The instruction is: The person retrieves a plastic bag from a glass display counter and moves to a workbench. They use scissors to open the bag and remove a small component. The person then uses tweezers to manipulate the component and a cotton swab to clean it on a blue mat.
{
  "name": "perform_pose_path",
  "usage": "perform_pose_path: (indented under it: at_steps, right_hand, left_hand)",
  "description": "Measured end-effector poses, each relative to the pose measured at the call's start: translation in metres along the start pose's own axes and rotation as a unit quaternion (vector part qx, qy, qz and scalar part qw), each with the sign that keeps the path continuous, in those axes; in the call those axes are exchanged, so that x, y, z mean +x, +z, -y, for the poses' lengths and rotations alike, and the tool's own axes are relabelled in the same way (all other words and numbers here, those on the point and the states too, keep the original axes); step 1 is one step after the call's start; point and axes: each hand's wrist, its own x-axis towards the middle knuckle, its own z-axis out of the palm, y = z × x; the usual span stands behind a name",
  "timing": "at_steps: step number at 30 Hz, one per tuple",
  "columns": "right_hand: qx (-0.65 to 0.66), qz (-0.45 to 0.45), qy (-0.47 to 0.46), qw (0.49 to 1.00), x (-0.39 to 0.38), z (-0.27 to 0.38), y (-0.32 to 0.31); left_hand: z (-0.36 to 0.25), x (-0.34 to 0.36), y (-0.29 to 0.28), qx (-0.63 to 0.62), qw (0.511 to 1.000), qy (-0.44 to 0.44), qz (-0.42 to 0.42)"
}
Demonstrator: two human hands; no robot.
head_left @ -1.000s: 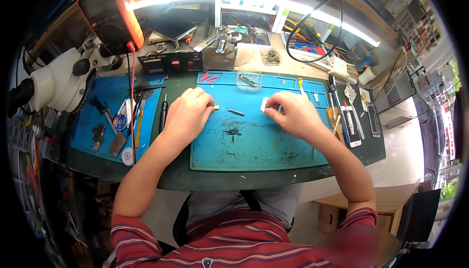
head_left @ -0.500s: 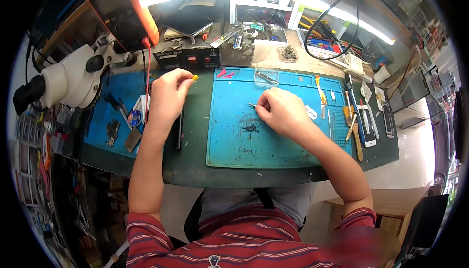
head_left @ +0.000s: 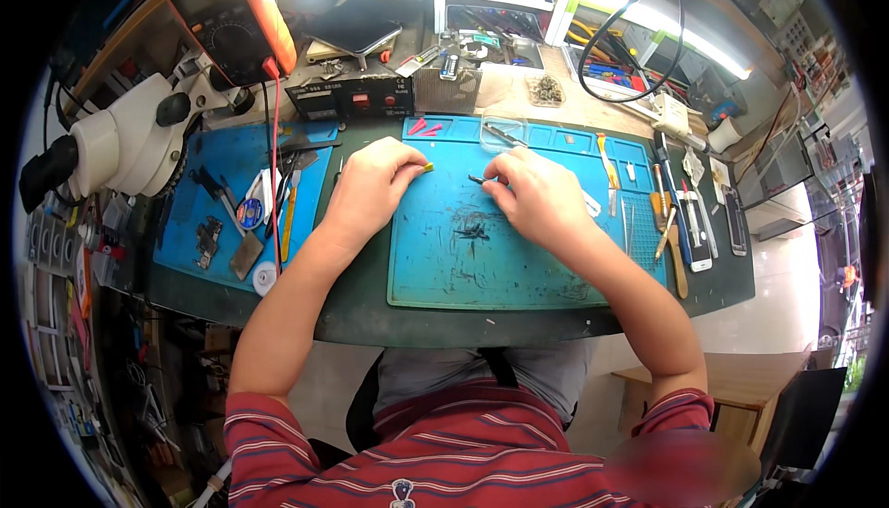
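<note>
A small yellow piece (head_left: 429, 166) sticks out from the fingertips of my left hand (head_left: 369, 188), which is closed in a pinch over the left edge of the blue work mat (head_left: 528, 278). To its right, my right hand (head_left: 542, 195) pinches a short thin dark rod (head_left: 476, 179) with a pointed look. The rod's tip faces the yellow piece, with a gap between them. Below both hands, dark scraps (head_left: 470, 231) lie on the mat. Behind my right hand stands a clear plastic box (head_left: 506, 134) with a dark slim item in it. A white blade (head_left: 591, 202) shows partly beside my right hand.
Pink cone-shaped pieces (head_left: 423, 127) lie at the mat's far left corner. Brushes, a wooden-handled tool (head_left: 681, 263) and phones (head_left: 734, 221) line the right side. On the left are a microscope (head_left: 116, 142), an orange multimeter (head_left: 227, 22) and a second blue mat (head_left: 190, 249).
My left hand has moved right, bringing the yellow piece over the mat and closer to my right hand. My right hand stays nearly in place, still pinching the rod.
</note>
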Motion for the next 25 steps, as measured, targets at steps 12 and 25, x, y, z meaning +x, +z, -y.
perform_pose_path:
  at_steps: [12, 25]
  right_hand:
    - [-0.046, -0.001, -0.248, 0.968, -0.049, 0.027, 0.004]
    - [-0.064, -0.036, -0.219, 0.973, -0.058, 0.036, 0.007]
  left_hand:
    - [-0.018, -0.001, -0.008, 0.007, 1.000, -0.017, -0.024]
    - [-0.046, 0.018, 0.035, 0.214, 0.949, 0.208, 0.096]
